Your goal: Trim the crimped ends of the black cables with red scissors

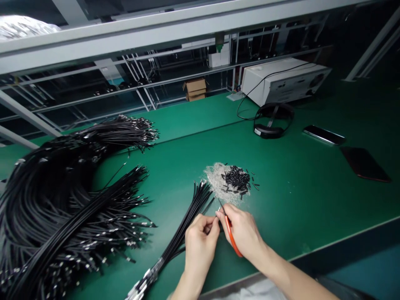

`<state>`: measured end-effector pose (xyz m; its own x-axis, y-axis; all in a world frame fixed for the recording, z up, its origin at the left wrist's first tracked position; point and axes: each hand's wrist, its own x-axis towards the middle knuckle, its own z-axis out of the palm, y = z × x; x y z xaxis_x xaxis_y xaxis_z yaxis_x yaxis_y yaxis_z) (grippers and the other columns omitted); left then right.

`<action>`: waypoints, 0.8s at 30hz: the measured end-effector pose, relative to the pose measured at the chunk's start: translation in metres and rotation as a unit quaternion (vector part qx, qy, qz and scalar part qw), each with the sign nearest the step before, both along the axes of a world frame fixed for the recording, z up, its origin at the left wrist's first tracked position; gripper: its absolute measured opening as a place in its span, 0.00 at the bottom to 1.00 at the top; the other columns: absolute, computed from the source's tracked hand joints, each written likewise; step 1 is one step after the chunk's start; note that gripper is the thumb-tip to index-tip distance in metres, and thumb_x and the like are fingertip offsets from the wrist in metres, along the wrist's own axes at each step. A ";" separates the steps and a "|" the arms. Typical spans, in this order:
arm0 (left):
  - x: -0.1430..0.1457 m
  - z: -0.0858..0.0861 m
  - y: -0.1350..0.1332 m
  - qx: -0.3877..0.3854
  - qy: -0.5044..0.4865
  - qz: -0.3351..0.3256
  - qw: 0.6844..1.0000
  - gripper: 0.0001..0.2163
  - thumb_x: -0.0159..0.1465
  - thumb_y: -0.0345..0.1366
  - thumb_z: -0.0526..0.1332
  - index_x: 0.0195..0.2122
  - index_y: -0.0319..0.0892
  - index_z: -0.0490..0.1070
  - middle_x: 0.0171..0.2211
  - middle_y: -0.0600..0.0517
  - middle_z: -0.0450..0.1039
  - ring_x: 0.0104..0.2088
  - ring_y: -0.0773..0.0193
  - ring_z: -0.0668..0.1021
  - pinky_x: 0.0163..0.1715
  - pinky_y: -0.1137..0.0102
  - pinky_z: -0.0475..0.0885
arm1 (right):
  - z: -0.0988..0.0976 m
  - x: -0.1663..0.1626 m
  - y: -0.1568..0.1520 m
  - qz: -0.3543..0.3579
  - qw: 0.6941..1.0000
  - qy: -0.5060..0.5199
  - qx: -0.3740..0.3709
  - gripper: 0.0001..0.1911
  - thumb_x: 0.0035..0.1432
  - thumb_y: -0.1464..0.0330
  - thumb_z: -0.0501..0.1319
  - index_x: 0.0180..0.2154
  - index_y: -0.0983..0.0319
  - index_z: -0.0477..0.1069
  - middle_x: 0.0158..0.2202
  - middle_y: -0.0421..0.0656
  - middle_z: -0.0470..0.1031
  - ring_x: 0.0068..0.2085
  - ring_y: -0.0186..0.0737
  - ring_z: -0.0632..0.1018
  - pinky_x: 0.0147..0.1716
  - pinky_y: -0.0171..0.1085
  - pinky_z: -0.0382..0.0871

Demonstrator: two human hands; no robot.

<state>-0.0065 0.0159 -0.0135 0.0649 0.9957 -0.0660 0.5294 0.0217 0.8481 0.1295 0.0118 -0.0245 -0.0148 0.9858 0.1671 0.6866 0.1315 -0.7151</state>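
My left hand pinches the end of a thin black cable close to my right hand. My right hand is closed around orange-handled scissors, whose dark blades point up and left past the fingers. Both sets of fingertips nearly meet, and a short pale tip shows there. A bundle of black cables lies under and left of my left hand, its pale tips fanned out at the top. Just beyond the hands is a pile of short black tube pieces on whitish stringy scraps.
A large heap of black cables covers the left of the green table. At the back right are a white box-shaped device, a black headband, a phone and a dark flat object. A metal rail crosses above.
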 end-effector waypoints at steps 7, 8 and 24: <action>-0.003 -0.002 0.015 -0.140 -0.120 0.011 0.983 0.17 0.54 0.47 0.62 0.29 0.35 0.75 0.22 0.51 0.71 0.22 0.74 0.66 0.24 0.79 0.61 | 0.003 0.018 -0.012 -0.001 0.957 -0.287 0.034 0.12 0.63 0.59 0.54 0.33 0.60 0.67 0.33 0.43 0.68 0.31 0.43 0.70 0.33 0.40 0.56; -0.003 -0.002 0.016 -0.145 -0.128 0.013 0.981 0.17 0.54 0.47 0.62 0.28 0.34 0.75 0.22 0.52 0.71 0.22 0.74 0.66 0.23 0.79 0.61 | 0.003 0.018 -0.013 0.004 0.952 -0.305 0.027 0.12 0.61 0.58 0.56 0.33 0.60 0.67 0.33 0.44 0.68 0.31 0.44 0.71 0.33 0.41 0.57; -0.002 -0.001 0.018 -0.158 -0.140 0.020 0.977 0.14 0.52 0.43 0.63 0.26 0.34 0.73 0.20 0.53 0.69 0.21 0.75 0.66 0.22 0.79 0.60 | 0.010 0.012 -0.005 0.063 0.934 -0.351 0.004 0.06 0.62 0.68 0.56 0.34 0.61 0.69 0.30 0.43 0.72 0.31 0.43 0.74 0.37 0.42 0.58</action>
